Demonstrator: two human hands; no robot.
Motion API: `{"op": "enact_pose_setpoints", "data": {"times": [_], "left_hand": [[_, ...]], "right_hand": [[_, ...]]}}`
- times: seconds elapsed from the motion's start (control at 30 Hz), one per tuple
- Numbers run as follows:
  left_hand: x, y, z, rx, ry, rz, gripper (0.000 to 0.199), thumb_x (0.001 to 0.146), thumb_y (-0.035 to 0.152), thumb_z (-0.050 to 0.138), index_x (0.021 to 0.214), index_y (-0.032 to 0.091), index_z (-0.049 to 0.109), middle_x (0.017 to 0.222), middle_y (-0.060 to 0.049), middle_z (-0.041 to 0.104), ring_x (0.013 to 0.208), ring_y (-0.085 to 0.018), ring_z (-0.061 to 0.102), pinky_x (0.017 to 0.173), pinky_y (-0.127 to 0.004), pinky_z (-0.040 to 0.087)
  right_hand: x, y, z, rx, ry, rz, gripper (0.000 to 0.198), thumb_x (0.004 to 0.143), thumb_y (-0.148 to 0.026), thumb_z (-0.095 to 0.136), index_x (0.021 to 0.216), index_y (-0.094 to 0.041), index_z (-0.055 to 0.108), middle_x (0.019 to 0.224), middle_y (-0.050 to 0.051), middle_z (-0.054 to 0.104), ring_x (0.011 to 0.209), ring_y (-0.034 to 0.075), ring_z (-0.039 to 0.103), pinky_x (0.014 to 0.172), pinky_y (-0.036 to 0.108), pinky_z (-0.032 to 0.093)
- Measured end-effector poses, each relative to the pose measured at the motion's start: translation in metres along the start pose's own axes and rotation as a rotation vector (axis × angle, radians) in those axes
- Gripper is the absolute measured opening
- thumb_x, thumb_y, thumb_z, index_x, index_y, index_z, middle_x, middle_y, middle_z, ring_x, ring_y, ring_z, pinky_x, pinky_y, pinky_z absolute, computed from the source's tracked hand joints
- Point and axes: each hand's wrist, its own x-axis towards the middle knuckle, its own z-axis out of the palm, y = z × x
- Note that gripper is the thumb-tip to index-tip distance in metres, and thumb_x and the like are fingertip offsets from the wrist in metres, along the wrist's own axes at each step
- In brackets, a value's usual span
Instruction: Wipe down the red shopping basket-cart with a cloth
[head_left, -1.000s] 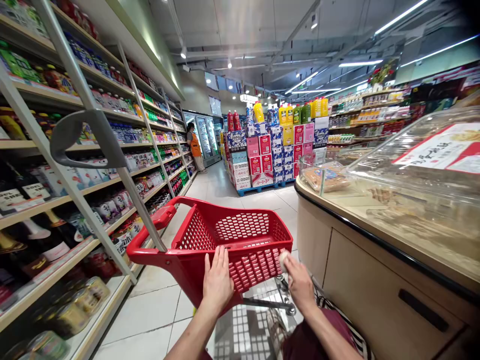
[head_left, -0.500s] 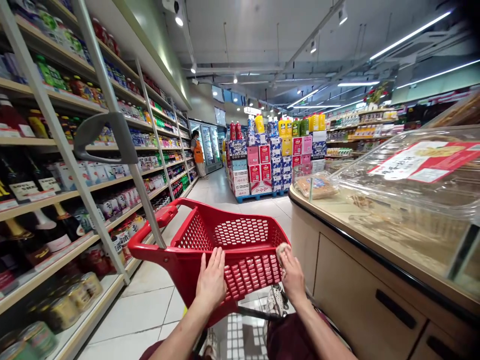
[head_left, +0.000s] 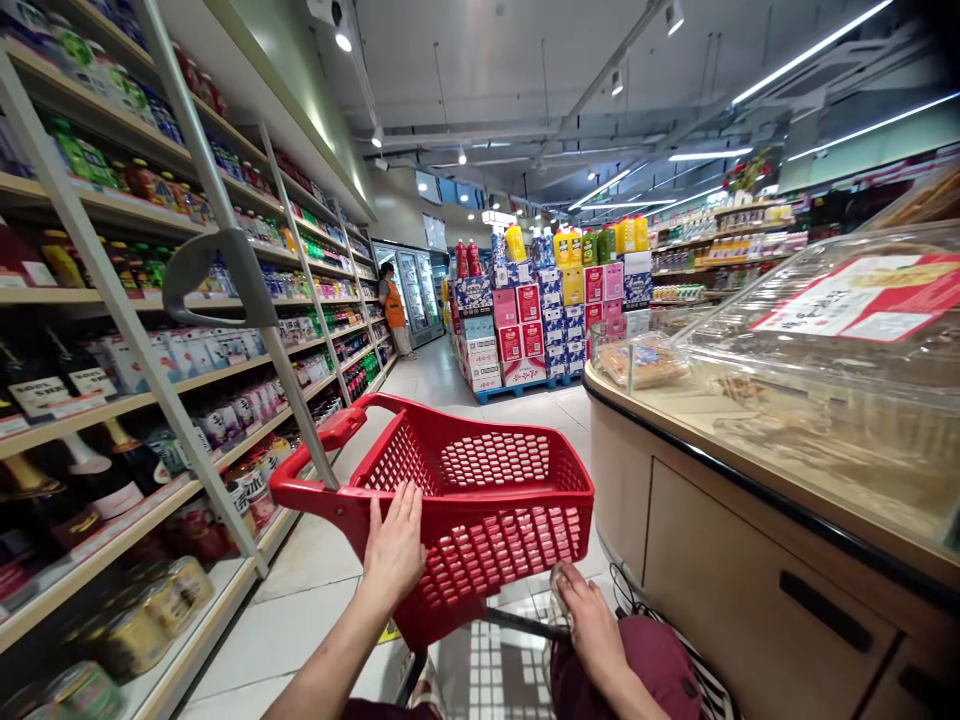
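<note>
In front of me stands a red plastic shopping cart (head_left: 495,545) with perforated basket walls and a tall grey handle (head_left: 217,255). My left hand (head_left: 395,548) lies flat on the near side of the basket, its fingers stretched out toward the rim. Below the basket's right corner, my right hand (head_left: 592,618) is closed with a pale, crumpled cloth (head_left: 558,578) partly showing under its fingers. That hand is apart from the basket and close to my knee in maroon trousers (head_left: 652,665).
Shelves of drinks (head_left: 247,295) line the left side. On the right is a wooden counter (head_left: 720,540) with clear plastic food boxes (head_left: 847,310). Stacked drink cartons (head_left: 517,330) stand ahead on a blue pallet. A person in an orange vest (head_left: 394,305) stands by the far coolers.
My right hand has dropped from the basket's right rim to below its corner, with the cloth. My left hand has slid a little left along the basket side.
</note>
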Motion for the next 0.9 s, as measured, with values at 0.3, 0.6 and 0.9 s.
{"op": "enact_pose_setpoints", "data": {"times": [0.3,0.6,0.9], "left_hand": [[-0.016,0.004,-0.004,-0.054,-0.016,0.009,0.064,0.071,0.032,0.044,0.130,0.009,0.036,0.139,-0.011,0.031,0.131,-0.024,0.020,0.107,-0.048,0.003],[-0.028,-0.027,-0.011,-0.103,0.094,-0.011,0.059,0.070,0.025,0.044,0.128,0.012,0.040,0.136,-0.010,0.037,0.129,-0.024,0.027,0.106,-0.050,0.004],[-0.041,-0.066,-0.014,-0.208,0.260,-0.020,0.053,0.070,0.007,0.037,0.121,0.018,0.048,0.125,-0.007,0.052,0.120,-0.020,0.042,0.107,-0.051,0.009]], "right_hand": [[0.028,-0.024,-0.010,0.027,0.151,-0.105,0.061,0.065,0.004,0.029,0.114,-0.020,0.056,0.115,0.006,0.059,0.114,0.017,0.048,0.094,0.037,0.040],[0.040,-0.067,-0.004,0.118,0.138,-0.244,0.058,0.068,0.002,0.032,0.117,-0.021,0.054,0.120,0.006,0.056,0.117,0.018,0.045,0.098,0.040,0.037],[0.085,-0.197,-0.004,0.381,0.205,-0.405,0.054,0.073,-0.001,0.035,0.122,-0.019,0.048,0.126,0.008,0.050,0.122,0.019,0.039,0.099,0.042,0.036]]}}
